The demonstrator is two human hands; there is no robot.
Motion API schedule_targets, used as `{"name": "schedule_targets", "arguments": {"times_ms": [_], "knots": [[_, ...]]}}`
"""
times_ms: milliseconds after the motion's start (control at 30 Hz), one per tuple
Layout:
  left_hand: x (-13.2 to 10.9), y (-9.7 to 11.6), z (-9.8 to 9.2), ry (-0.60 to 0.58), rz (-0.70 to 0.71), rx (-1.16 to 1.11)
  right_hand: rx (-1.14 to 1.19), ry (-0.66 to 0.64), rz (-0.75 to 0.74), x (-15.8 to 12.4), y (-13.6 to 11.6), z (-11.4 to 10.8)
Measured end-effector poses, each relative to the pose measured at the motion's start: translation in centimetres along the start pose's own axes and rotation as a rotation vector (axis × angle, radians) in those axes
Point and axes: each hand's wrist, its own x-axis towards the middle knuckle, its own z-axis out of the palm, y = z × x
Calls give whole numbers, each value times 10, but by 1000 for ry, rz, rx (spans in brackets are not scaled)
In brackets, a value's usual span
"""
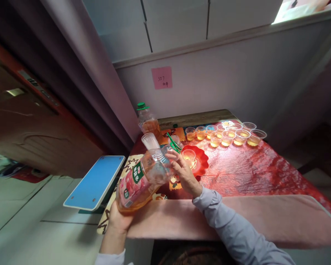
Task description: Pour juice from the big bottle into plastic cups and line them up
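A large clear plastic juice bottle [143, 180] with a pink label and amber liquid is held tilted, its neck up and to the right. My left hand [120, 217] cups it from below near its base. My right hand [183, 171] has its fingers curled against the bottle's upper end, by the green handle ring [174, 143]. Just beyond the neck is a clear cup [178, 139], partly hidden. A red scalloped dish [202, 162] sits right of my right hand, with a clear cup [189, 155] in it. A stack of clear cups [149, 141] shows behind the bottle.
Several clear cups of amber liquid [228, 138] stand in rows at the table's back right. A second bottle [149, 123] with a green cap stands at the back left. A loose green cap [175, 126] lies nearby. A blue-topped stool [95, 182] is left of the red-covered table [251, 173].
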Motion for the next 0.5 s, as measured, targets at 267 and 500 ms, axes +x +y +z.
{"name": "schedule_targets", "arguments": {"times_ms": [267,500], "knots": [[-26,31,-2,178,-72,-151,-4,7,92,-1,23,-1],[-29,39,-6,187,-44,-136,56,43,130,-4,29,-2]]}}
